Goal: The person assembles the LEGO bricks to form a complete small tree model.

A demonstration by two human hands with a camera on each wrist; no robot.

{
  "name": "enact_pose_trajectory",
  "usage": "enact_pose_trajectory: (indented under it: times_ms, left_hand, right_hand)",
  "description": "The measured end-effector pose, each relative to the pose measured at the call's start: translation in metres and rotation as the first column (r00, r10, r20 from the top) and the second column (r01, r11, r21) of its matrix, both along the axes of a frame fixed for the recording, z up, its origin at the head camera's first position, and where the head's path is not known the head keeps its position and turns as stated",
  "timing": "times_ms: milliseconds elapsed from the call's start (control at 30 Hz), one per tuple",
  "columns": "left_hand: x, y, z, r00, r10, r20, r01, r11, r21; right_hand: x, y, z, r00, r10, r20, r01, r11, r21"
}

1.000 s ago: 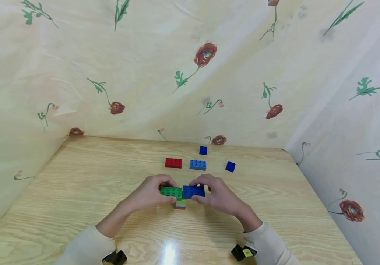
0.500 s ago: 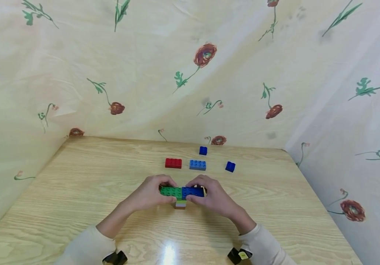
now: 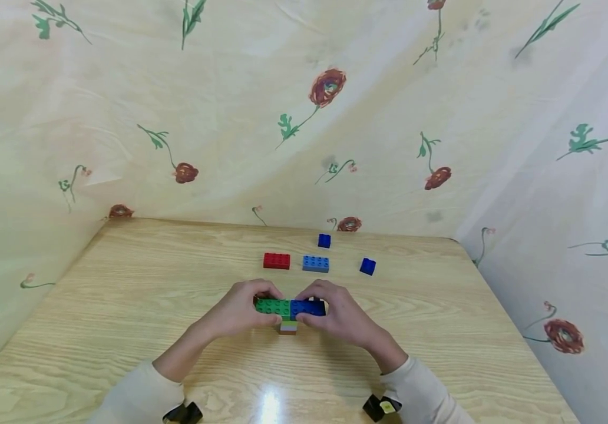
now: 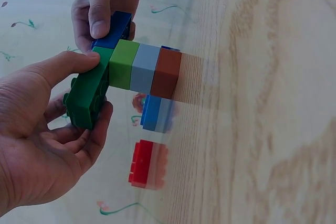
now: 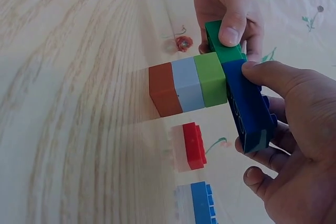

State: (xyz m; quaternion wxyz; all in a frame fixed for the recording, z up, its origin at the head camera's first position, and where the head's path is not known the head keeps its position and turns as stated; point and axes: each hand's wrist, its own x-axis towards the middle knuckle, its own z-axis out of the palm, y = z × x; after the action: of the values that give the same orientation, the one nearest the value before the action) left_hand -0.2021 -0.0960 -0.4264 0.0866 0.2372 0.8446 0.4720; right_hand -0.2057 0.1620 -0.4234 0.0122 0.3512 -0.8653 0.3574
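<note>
A small tower stands on the table, made of a brown brick [image 4: 167, 73], a pale grey-blue brick [image 4: 143, 69] and a lime green brick [image 4: 123, 64]. On top of it a long green brick [image 3: 272, 307] and a long dark blue brick [image 3: 308, 308] lie end to end, each sticking out to one side. My left hand [image 3: 245, 306] pinches the green brick between thumb and fingers. From the other side my right hand [image 3: 342, 312] grips the dark blue brick, thumb on its near face. Fingers partly cover both bricks in the head view.
Behind the hands lie a red brick [image 3: 276, 261], a light blue brick [image 3: 316, 264] and two small dark blue bricks, one at the back [image 3: 324, 241] and one at the right [image 3: 367, 266]. A flowered cloth [image 3: 219, 118] hangs behind the wooden table [image 3: 124, 282].
My right hand has shifted slightly left with the dark blue brick, whose end now meets the green brick over the tower. The left hand has stayed in place.
</note>
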Motion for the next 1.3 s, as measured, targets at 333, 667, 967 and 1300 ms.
enact_pose_trajectory:
  times_ms: [333, 667, 967, 1300]
  left_hand:
    - [0.0, 0.002, -0.001, 1.0, -0.003, -0.014, 0.003, 1.0, -0.014]
    - [-0.001, -0.008, -0.005, 1.0, -0.002, -0.004, 0.002, 1.0, -0.001]
    - [0.001, -0.018, -0.006, 1.0, 0.009, 0.011, -0.009, 1.0, 0.012]
    - [0.002, -0.023, -0.006, 0.999, 0.019, 0.032, -0.02, 1.0, 0.019]
  right_hand:
    - [0.002, 0.0, 0.003, 1.0, -0.001, -0.007, 0.001, 1.0, 0.027]
    - [0.002, -0.002, 0.008, 0.999, -0.009, 0.033, 0.007, 0.999, 0.05]
    - [0.0, -0.001, 0.009, 0.999, -0.02, 0.03, 0.018, 0.998, 0.067]
    - [0.0, -0.002, 0.007, 0.999, -0.029, 0.032, 0.026, 0.996, 0.081]
